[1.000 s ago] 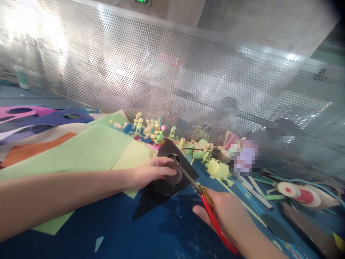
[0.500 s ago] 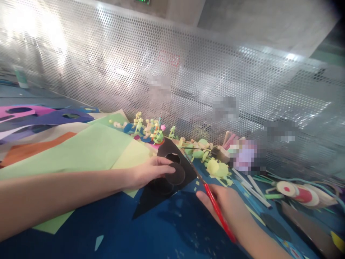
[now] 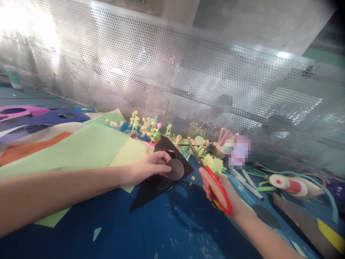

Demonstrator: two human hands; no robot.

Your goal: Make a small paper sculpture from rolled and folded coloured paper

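To my left lies one orange sheet (image 3: 35, 148). The left hand (image 3: 151, 167) pinches one dark disc (image 3: 176, 169) over one black sheet (image 3: 144, 195) on the table (image 3: 134, 233); the right hand (image 3: 220, 190) grips one pair of scissors (image 3: 198, 157), with one spool (image 3: 292, 187) farther right.

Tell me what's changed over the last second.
The right hand has drawn the scissors away to the right from the disc; their blades now appear beyond the black sheet's right edge. The left hand has shifted the disc slightly toward that sheet's right corner. Nothing was let go: each hand keeps its hold. The black sheet looks unmoved.
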